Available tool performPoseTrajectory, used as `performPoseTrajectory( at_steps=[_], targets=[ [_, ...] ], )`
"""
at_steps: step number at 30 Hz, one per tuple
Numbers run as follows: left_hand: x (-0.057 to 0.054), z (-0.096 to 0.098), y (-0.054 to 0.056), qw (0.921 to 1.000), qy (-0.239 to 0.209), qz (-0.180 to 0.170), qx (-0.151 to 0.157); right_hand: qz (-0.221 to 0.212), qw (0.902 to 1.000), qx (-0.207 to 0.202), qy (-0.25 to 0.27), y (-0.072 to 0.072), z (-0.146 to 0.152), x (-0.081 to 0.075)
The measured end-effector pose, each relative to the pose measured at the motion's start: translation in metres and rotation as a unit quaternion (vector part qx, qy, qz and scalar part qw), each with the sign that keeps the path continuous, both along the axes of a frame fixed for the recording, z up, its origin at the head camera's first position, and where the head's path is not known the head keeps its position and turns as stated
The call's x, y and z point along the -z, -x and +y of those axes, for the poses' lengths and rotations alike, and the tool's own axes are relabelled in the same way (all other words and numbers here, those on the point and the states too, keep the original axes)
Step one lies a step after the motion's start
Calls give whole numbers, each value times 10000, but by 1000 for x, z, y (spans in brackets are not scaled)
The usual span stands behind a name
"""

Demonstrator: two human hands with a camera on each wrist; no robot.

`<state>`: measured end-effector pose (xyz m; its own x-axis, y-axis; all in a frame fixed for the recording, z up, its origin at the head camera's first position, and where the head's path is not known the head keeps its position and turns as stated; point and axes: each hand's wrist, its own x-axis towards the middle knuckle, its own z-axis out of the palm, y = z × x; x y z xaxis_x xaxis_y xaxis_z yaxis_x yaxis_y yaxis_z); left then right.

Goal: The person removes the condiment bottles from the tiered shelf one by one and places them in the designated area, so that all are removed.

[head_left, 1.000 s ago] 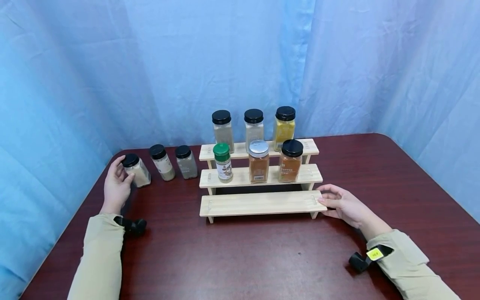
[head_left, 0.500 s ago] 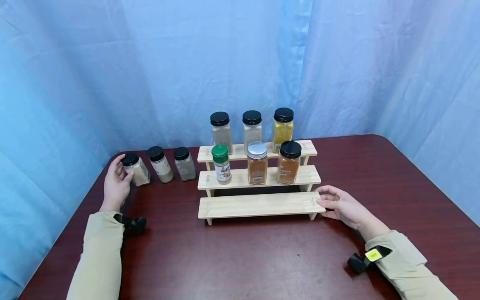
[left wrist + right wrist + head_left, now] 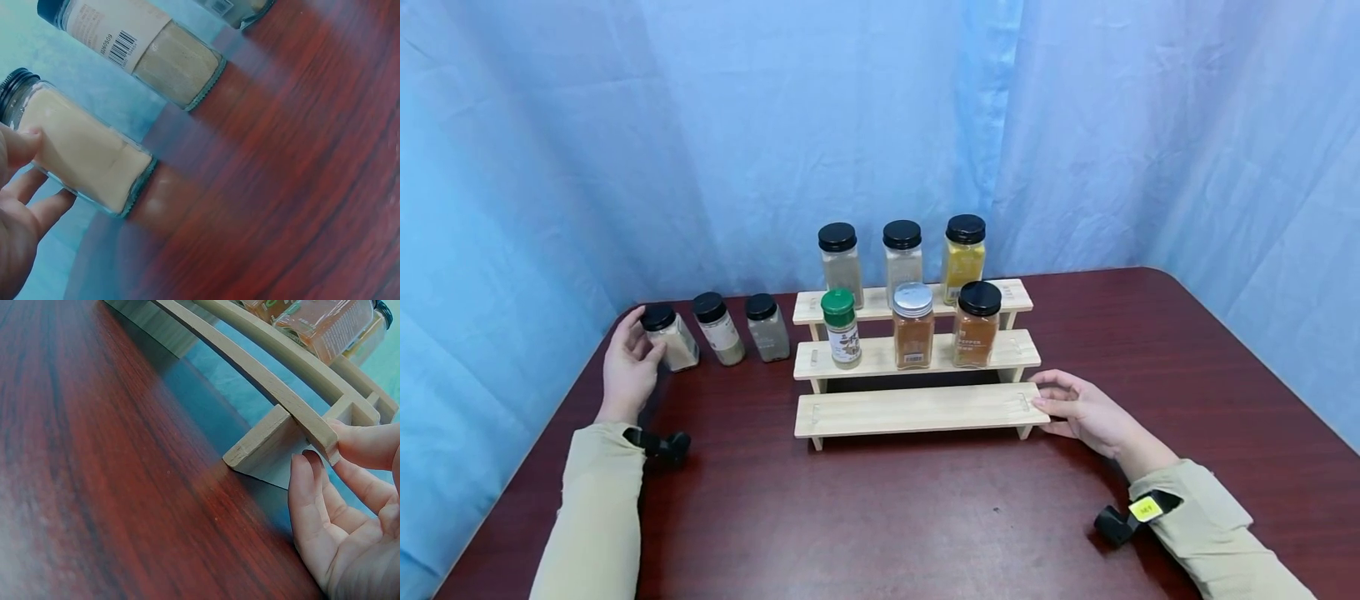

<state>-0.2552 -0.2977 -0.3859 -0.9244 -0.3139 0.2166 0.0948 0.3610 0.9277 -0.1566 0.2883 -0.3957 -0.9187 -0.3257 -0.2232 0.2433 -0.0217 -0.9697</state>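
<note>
At the left of the table, my left hand holds a square glass spice jar of pale powder with a black lid. In the left wrist view the thumb lies on one face of this jar, and fingers reach along its other side. On the right, my right hand pinches the end of the lowest step of a three-step wooden spice rack. Its thumb rests on top of the board, with fingers curled beside and under the end.
Two more black-lidded jars, one with a paper label and one grey, stand between the left hand and the rack. A green-capped shaker and several jars occupy the upper two steps. Blue curtain hangs behind.
</note>
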Motion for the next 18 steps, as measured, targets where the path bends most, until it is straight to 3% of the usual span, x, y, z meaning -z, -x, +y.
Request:
performPoseTrajectory(
  at_steps=[8,18],
  targets=[
    [-16,8,-12,9990,-233,146,-366,-75,10000,65,-6,0,-1,-2],
    [-39,23,-31,9964,-494,486,-483,-22,10000,55,10,-1,-1,-2]
  ],
)
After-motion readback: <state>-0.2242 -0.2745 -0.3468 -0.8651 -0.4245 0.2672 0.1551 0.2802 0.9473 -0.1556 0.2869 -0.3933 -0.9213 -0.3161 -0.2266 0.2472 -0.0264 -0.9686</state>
